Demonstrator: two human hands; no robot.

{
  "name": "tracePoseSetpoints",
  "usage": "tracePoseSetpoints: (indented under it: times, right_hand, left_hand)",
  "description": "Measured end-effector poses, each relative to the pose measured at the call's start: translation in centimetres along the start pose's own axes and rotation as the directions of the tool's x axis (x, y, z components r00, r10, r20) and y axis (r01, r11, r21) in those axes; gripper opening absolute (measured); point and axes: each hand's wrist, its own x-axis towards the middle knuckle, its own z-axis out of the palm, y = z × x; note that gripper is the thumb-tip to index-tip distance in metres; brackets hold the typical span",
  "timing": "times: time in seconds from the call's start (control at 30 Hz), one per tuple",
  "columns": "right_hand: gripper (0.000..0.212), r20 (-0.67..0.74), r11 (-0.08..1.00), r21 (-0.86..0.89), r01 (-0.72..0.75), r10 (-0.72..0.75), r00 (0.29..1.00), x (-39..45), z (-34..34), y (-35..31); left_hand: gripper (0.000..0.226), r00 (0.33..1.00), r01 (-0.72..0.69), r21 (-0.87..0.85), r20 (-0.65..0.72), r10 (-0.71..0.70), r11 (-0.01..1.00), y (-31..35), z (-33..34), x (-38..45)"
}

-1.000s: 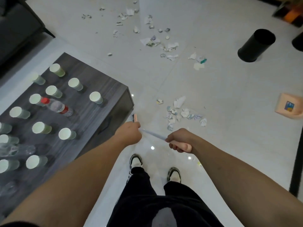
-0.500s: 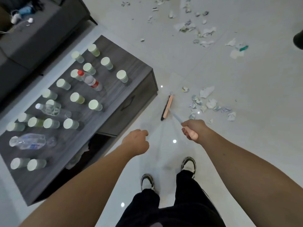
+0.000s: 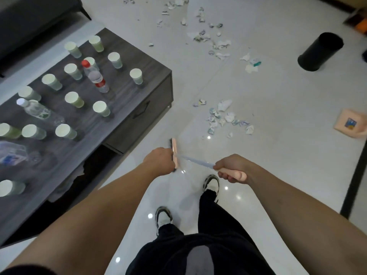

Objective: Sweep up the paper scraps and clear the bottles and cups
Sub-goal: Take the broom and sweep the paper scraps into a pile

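My right hand [image 3: 231, 168] grips the pink end of a broom [image 3: 195, 161], whose pale blue handle runs down to a pink head on the floor. My left hand [image 3: 158, 161] is curled at the handle's lower part, just beside the head. Paper scraps [image 3: 224, 118] lie in a loose heap on the white floor ahead of the broom, with more scraps [image 3: 215, 43] scattered farther off. On the dark coffee table [image 3: 129, 100] to my left stand several paper cups [image 3: 136, 76], a red-capped bottle [image 3: 96, 78] and a clear bottle lying flat [image 3: 38, 112].
A black bin [image 3: 319, 53] stands on the floor at the far right. A pink dustpan [image 3: 351, 126] lies by the right edge. A dark sofa [image 3: 35, 14] fills the top left behind the table. My feet are just below the broom.
My left hand, off the broom half a second ago, has come back to its handle. The broom head has been drawn back towards my feet, away from the near scraps.
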Motion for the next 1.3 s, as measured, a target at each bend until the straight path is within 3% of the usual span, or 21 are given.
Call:
tracePoseSetpoints:
  times: [0.17, 0.33, 0.4, 0.53, 0.6, 0.7, 0.8, 0.83, 0.87, 0.97, 1.13, 1.3]
  right_hand:
    - [0.024, 0.003, 0.986, -0.161, -0.043, 0.044, 0.999, -2.0, 1.3, 3.5]
    - [0.01, -0.156, 0.997, -0.071, 0.017, -0.028, 0.987, -0.6, -0.6, 4.0]
    - [0.015, -0.188, 0.992, -0.122, 0.015, -0.037, 0.981, 0.5, -1.3, 4.1]
    - [0.014, -0.266, 0.953, -0.27, 0.136, -0.21, 0.941, 2.3, -3.1, 4.6]
    - [0.012, -0.299, 0.961, -0.202, 0.189, -0.245, 0.922, 2.5, -4.3, 4.5]
    - [0.03, -0.342, 0.972, 0.031, 0.234, -0.209, 0.916, 2.3, -7.0, 3.8]
    - [0.03, -0.383, 0.951, 0.158, 0.266, -0.189, 0.904, 1.6, -10.2, 3.6]
    - [0.042, -0.402, 0.945, 0.189, 0.266, -0.172, 0.899, 1.4, -11.2, 3.7]
    - [0.021, -0.412, 0.936, 0.229, 0.268, -0.156, 0.898, 0.9, -12.2, 3.7]
    - [0.007, -0.393, 0.93, 0.325, 0.171, -0.031, 0.919, -0.1, -14.7, 3.9]
    - [0.025, -0.216, 0.81, 0.586, -0.015, 0.174, 0.961, -0.7, -17.3, 4.3]
    - [0.026, -0.297, 0.761, 0.647, 0.039, 0.206, 0.932, 0.9, -17.2, 4.9]
  left_hand:
    - [0.044, 0.999, -0.035, 0.017, 0.039, 0.034, 0.999, -0.7, 1.5, -1.1]
    - [0.049, 1.0, -0.023, 0.037, -0.014, 0.024, 0.999, 1.3, 1.3, 0.0]
    - [0.05, 1.0, -0.021, 0.043, -0.009, 0.021, 0.999, 2.7, 1.5, 0.7]
    - [0.052, 0.999, -0.027, 0.057, 0.048, 0.024, 0.998, 5.9, 2.1, 1.8]
    - [0.051, 0.996, -0.031, 0.084, 0.083, 0.023, 0.996, 7.5, 2.4, 2.2]
    - [0.05, 0.993, -0.045, 0.139, 0.117, 0.029, 0.989, 10.6, 1.9, 3.4]
    - [0.049, 0.992, -0.104, 0.204, 0.091, 0.087, 0.973, 14.7, 0.4, 5.0]
    - [0.049, 0.991, -0.127, 0.218, 0.076, 0.113, 0.968, 16.1, -0.3, 5.6]
    - [0.049, 0.988, -0.152, 0.227, 0.065, 0.141, 0.962, 17.6, -0.9, 6.0]
    - [0.049, 0.972, -0.236, 0.258, 0.064, 0.227, 0.937, 21.3, -2.0, 7.2]
    - [0.05, 0.944, -0.328, 0.343, 0.148, 0.294, 0.88, 24.7, -1.5, 8.3]
    - [0.051, 0.916, -0.399, 0.382, 0.203, 0.345, 0.834, 26.2, -1.8, 10.5]
